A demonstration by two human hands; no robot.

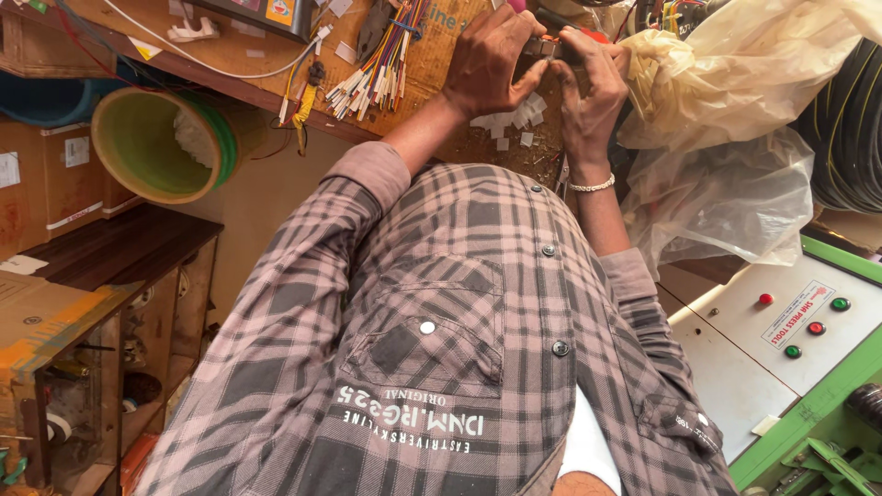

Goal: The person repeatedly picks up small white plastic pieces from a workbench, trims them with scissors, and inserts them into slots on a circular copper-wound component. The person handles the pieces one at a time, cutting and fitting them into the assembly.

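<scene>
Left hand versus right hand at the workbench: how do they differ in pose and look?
The left hand lies knuckles-up with fingers curled over a small metal tool; the right hand pinches at the tool from the other side, fingers pointing up. The right wrist wears a white beaded bracelet; the left wrist is bare. Both work close together above small white cut pieces on the bench, with checked sleeves rolled back.

Wiring workshop: wire bundles [381, 69], control panel [790, 321].
</scene>
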